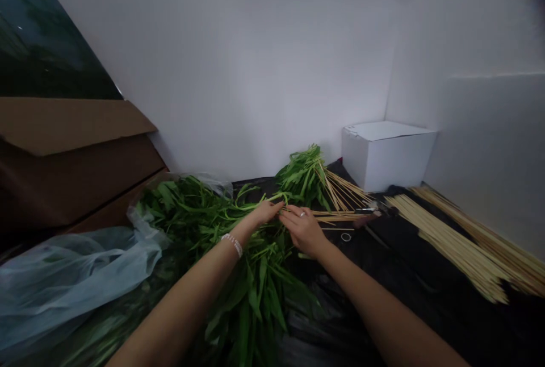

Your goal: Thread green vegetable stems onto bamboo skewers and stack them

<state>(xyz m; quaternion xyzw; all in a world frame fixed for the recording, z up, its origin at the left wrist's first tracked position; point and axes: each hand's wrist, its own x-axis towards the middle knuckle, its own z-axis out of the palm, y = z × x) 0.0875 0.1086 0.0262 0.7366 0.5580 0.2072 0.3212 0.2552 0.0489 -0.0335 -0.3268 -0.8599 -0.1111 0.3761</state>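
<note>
My left hand (pixel 269 211), below a beaded bracelet (pixel 232 244), is closed with its fingertips on a green stem (pixel 281 196). Close beside it, my right hand (pixel 303 230), wearing a ring, has its fingers bent together around the same stems; the exact grip is partly hidden. Leafy greens (pixel 259 287), resembling water spinach, hang below the hands, and a large heap of them (pixel 183 208) lies to the left. Just behind the hands sits a bunch of greens (pixel 303 171) on thin wooden sticks (pixel 343 190). More sticks (pixel 340 216) lie right of my right hand.
Clear plastic bagging (pixel 80 276) and a brown cardboard box (pixel 76 157) are at the left. Bundles of pale sticks (pixel 451 247) lie on the black covering (pixel 383 287) at right. A white box (pixel 392 154) stands by the wall; a small ring (pixel 346 237) lies nearby.
</note>
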